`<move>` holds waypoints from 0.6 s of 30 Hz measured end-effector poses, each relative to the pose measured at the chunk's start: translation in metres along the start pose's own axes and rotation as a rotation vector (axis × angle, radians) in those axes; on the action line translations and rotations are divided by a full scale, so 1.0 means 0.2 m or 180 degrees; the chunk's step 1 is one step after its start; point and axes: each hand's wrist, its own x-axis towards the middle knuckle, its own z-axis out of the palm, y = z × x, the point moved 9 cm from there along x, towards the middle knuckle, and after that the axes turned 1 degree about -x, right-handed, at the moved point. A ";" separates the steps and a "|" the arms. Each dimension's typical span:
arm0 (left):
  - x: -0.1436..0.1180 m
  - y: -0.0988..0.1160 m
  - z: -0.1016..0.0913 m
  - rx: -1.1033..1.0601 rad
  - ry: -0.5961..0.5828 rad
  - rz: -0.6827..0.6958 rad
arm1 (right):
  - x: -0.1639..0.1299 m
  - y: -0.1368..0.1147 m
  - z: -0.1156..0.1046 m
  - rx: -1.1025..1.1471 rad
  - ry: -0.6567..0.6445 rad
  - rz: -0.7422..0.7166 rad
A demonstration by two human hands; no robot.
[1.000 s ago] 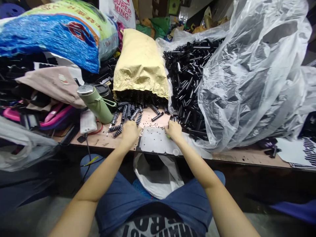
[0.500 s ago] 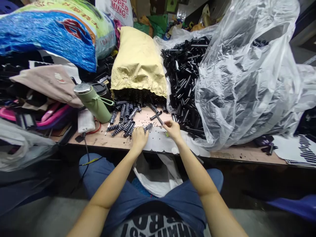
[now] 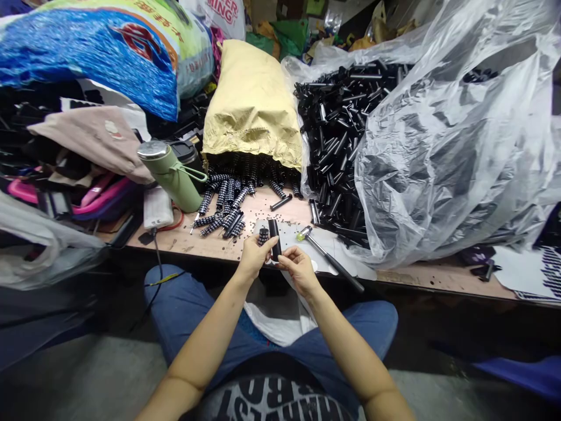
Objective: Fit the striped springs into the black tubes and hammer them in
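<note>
Just over the bench's front edge, my two hands meet. My left hand is closed around a ribbed black-and-white rod, its end poking up past the fingers. The thumb touches a smooth black tube standing nearly upright beside it. My right hand pinches that tube near its lower end. To the right lies a small hammer with a yellow-green head and dark handle. Beyond the hands, one black tube rests alone. More ribbed rods lie heaped at left.
A yellow sack opens toward me with ribbed rods at its mouth. Right of it is a big pile of black tubes beside clear plastic bags. A green flask and a white power bank stand left. Tiny dark bits dot the bench.
My right hand has drawn the black tube down and left to my left hand. The left hand has lifted a ribbed rod off the bench. The hammer is now uncovered.
</note>
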 end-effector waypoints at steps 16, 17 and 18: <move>-0.16 -0.06 0.15 -0.0369 -0.0771 -0.0534 | -0.15 -0.32 0.04 -0.2833 -0.0759 -0.1747; -0.16 -0.07 0.15 -0.0350 -0.0770 -0.0585 | -0.17 -0.34 0.05 -0.2764 -0.0743 -0.1847; -0.17 -0.09 0.16 -0.0333 -0.0748 -0.0628 | -0.18 -0.35 0.05 -0.2696 -0.0733 -0.1951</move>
